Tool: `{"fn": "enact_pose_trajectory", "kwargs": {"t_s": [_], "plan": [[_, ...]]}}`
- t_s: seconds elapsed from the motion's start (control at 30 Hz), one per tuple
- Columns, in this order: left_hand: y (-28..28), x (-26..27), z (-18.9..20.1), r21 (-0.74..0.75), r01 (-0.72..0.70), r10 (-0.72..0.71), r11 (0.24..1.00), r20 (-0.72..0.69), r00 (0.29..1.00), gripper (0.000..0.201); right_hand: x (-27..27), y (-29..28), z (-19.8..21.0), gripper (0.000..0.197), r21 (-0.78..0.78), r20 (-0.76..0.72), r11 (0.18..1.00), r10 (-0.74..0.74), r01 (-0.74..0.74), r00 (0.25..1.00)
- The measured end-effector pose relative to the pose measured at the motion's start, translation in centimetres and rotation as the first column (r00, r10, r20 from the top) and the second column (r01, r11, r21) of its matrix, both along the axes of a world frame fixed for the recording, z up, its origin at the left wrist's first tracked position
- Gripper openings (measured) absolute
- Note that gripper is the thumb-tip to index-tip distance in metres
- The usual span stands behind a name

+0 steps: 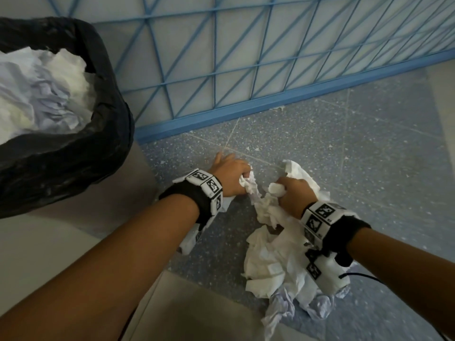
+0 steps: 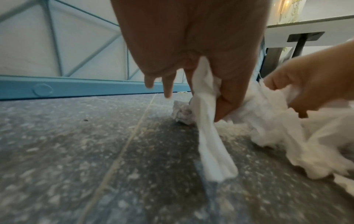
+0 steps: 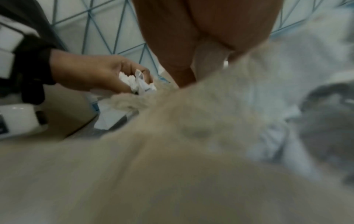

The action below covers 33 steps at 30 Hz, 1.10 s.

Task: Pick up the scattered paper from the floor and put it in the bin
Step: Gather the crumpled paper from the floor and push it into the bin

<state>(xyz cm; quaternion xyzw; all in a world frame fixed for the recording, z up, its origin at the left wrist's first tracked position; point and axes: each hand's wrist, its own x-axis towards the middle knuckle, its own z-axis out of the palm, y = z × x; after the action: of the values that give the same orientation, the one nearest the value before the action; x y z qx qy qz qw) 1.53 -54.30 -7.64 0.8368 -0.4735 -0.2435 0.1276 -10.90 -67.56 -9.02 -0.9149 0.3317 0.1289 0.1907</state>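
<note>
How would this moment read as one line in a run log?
left hand: grips crumpled white paper strip | right hand: grips white tissue paper pile on floor | black-lined bin: partly filled

No readable text, brand, number or sign is showing in any view. The wristbands [image 1: 208,187] are carrying only black-and-white square code patterns, not letters. A scrap of paper [image 3: 142,84] in the left hand [image 3: 91,74] is showing faint dark marks, too blurred to read.
</note>
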Motion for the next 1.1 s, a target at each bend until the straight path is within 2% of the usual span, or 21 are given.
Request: {"fn": "enact_pose_trajectory", "kwargs": {"t_s": [0.07,0.13,0.2,0.3,0.4,0.47,0.57,0.73,0.83,0.93,1.0,1.1], "plan": [[-0.1,-0.5,-0.3,0.004,-0.014,0.015,1.000,-0.083,0.996,0.016,-0.4,0.4,-0.7,0.030,0.022,-0.013,0.997,0.073,-0.073,0.997],[0.2,-1.2,-0.6,-0.003,-0.012,0.011,1.000,-0.071,0.997,0.014,-0.5,0.5,-0.6,0.027,0.003,0.025,0.993,0.117,-0.117,0.993],[1.0,-1.7,-0.9,-0.020,-0.011,0.010,1.000,-0.049,0.999,0.008,-0.5,0.0,-0.1,0.024,-0.002,0.096,0.995,0.098,-0.099,0.990],[2.4,-1.5,-0.8,-0.054,-0.027,0.024,0.998,-0.046,0.999,0.012,-0.5,-1.8,0.7,0.025,-0.191,0.200,0.979,0.107,-0.068,0.974],[3.9,-1.5,-0.1,-0.062,-0.075,0.073,0.995,-0.034,0.997,0.015,-0.2,-3.2,0.7,0.027,-0.302,0.162,0.952,0.103,-0.050,0.982],[4.8,-1.8,0.7,-0.056,-0.104,0.102,0.993,-0.035,0.994,0.019,0.5,-3.1,0.6,0.033,-0.224,0.128,0.975,0.020,0.009,0.992],[6.0,-2.3,1.3,-0.075,-0.119,0.117,0.990,-0.036,0.993,0.018,2.0,-3.0,0.4,0.041,-0.056,0.000,0.995,-0.087,0.086,0.996],[8.1,-3.4,2.7,-0.135,-0.153,0.148,0.979,-0.044,0.988,0.012,3.2,-2.0,1.9,0.029,-0.072,-0.021,0.992,-0.104,0.103,0.994],[9.3,-4.8,5.0,-0.210,-0.174,0.168,0.962,-0.047,0.985,0.011,4.4,0.2,4.7,0.025,-0.041,0.115,0.999,-0.005,0.010,0.993],[10.8,-5.8,8.4,-0.334,-0.138,0.142,0.932,-0.013,0.990,0.011,6.4,2.9,9.5,0.023,-0.014,0.319,0.996,0.091,-0.091,0.943],[12.4,-5.9,11.8,-0.427,-0.121,0.150,0.896,0.034,0.988,0.014,7.7,5.3,13.0,0.024,0.002,0.446,0.989,0.132,-0.149,0.885],[15.8,-5.3,17.9,-0.588,-0.135,0.211,0.798,0.062,0.975,0.017,9.1,9.7,18.1,0.024,0.058,0.668,0.973,0.128,-0.222,0.733]]}}
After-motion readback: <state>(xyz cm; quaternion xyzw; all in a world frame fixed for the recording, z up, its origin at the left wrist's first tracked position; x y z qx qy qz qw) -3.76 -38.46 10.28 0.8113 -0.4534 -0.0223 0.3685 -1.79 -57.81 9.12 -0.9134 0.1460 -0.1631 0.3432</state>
